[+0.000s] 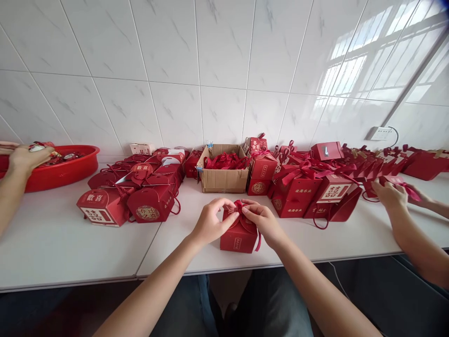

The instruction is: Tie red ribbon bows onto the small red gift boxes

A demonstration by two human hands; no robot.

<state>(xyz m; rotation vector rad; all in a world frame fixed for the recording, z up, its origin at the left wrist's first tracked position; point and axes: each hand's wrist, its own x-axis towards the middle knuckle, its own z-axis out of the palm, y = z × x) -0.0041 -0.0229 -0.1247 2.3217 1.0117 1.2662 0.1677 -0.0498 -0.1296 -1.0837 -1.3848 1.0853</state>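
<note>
A small red gift box (235, 241) with gold print stands upright near the front edge of the table, directly before me. On its top is a red ribbon (240, 205), gathered into a knot or bow, with one tail (258, 241) hanging down the right side. My left hand (214, 219) pinches the ribbon from the left, thumb and forefinger close together. From the right, my right hand (262, 219) pinches the same ribbon at the knot. The fingertips of both hands nearly meet over the lid and partly hide the bow.
A cardboard box (224, 181) of red ribbons stands behind. Red gift boxes are grouped at left (150, 206) and stacked at right (298, 196). A co-worker's hand (31, 157) is over a red basin (66, 173); at far right another person's hands (391, 193) hold a red box.
</note>
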